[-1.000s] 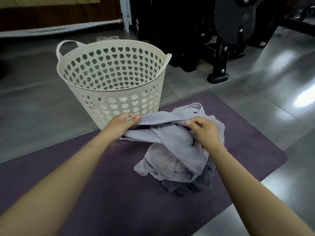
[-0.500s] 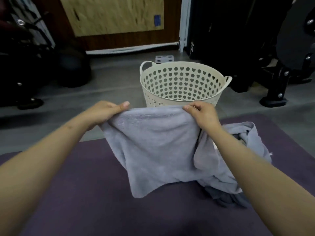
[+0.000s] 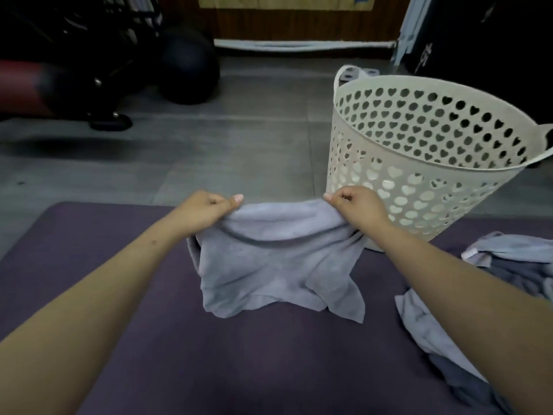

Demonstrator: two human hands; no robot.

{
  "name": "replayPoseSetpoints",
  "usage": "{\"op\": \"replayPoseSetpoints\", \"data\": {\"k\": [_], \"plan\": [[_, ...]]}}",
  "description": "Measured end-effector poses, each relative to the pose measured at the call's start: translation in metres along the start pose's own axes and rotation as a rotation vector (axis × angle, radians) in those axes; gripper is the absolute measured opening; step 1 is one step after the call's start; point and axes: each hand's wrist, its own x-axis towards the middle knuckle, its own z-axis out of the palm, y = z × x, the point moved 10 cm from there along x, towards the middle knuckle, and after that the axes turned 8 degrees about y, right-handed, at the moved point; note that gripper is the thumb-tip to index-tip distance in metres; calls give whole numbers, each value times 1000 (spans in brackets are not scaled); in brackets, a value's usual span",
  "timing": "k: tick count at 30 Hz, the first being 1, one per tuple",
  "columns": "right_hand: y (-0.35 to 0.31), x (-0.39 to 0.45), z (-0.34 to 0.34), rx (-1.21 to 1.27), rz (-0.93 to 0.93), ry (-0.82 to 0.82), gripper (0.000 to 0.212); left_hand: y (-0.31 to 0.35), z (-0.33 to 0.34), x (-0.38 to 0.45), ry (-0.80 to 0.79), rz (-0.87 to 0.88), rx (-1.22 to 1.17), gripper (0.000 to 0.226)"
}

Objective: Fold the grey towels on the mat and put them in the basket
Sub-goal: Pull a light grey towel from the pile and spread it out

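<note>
From the head view, I am pinching the grey towel (image 3: 278,259) along its top edge, left hand (image 3: 206,212) and right hand (image 3: 356,209) curled tight on the corners. It is hanging limp over the mat (image 3: 119,265), so I am judging it light and floppy, best gripped at corners. The basket (image 3: 419,163) is standing at two o'clock, more towels (image 3: 508,265) lying at three.

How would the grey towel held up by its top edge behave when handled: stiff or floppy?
Probably floppy: the towel sags between the left hand and right hand, its lower edge crumpling on the mat. Likely light, since fingertip pinches hold it.
</note>
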Motion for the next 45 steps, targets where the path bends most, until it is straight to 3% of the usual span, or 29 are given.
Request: {"op": "replayPoseSetpoints", "data": {"k": [3,4,6,7,9,10,13,16,18,19,23,27,30,33,36,38,40,42,45], "plan": [[35,-22,47,-178,22,-157,57,-39,70,-15,-211,-130,26,53],[49,-32,60,-213,28,-195,58,-43,92,-22,-199,-158,24,50],[80,-53,82,-307,36,-282,56,-55,103,-28,199,-169,-85,45],[95,-65,94,-374,38,-339,50,-67,113,-35,318,-185,-120,44],[117,-86,112,-455,57,-398,35,-91,174,-57,-50,-105,87,46],[122,-92,119,-454,61,-371,33,-112,189,-69,-132,-106,162,47],[119,-100,144,-334,10,-282,24,-153,165,-80,184,-167,229,38],[100,-104,175,-243,-27,-334,22,-178,134,-81,435,-373,121,62],[89,-107,194,-144,10,-385,30,-204,137,-80,392,-575,-220,77],[82,-109,202,-94,33,-411,33,-210,144,-77,354,-597,-332,73],[56,-118,218,167,233,-467,36,-153,157,-77,178,-288,-260,16],[69,-126,222,432,542,-462,30,-97,187,-94,-39,-188,-475,8],[93,-129,210,498,659,-441,20,-101,182,-104,120,-400,-718,10],[130,-126,179,408,705,-309,21,-116,163,-98,304,-370,-383,10],[154,-119,140,264,644,-150,17,-145,181,-89,201,-475,-141,45],[158,-116,128,227,593,-124,14,-162,205,-90,66,-619,-304,54],[152,-116,128,180,528,-158,15,-160,223,-92,-16,-645,-510,47],[132,-113,129,108,362,-162,22,-151,219,-92,45,-601,-593,36],[84,-110,126,123,60,-137,23,-130,203,-86,153,-544,-698,39]]}}
